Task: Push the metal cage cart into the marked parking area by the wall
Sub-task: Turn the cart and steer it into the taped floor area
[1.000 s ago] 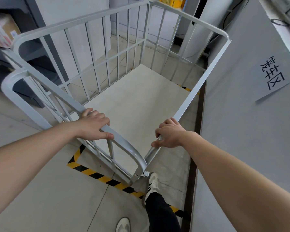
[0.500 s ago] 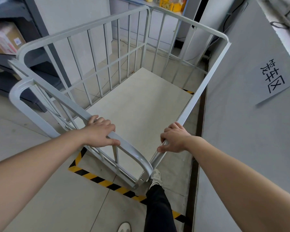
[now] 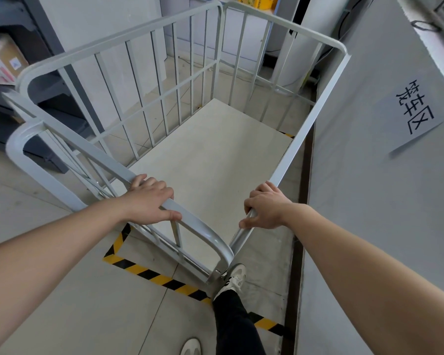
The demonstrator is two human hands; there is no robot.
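The grey metal cage cart [image 3: 162, 80] fills the middle of the head view, with barred sides and a pale empty floor panel. My left hand [image 3: 149, 199] grips the top rail of the near side. My right hand [image 3: 265, 207] grips the top rail of the right side, close to the near corner. Yellow-and-black hazard tape [image 3: 151, 274] marks the parking area on the floor; the cart stands over it, alongside the grey wall [image 3: 369, 226] on the right. A second bit of tape [image 3: 287, 135] shows at the far right, under the cart.
A paper sign [image 3: 412, 111] with black characters hangs on the right wall. Dark shelving with a cardboard box [image 3: 3, 60] stands at the left. A white column [image 3: 300, 42] and yellow items stand beyond the cart. My shoe [image 3: 232, 279] sits at the cart's near corner.
The cart has rolled a little forward along the wall, further over the taped outline. Both hands keep the same grips on the rails. My foot has stepped forward behind the near corner.
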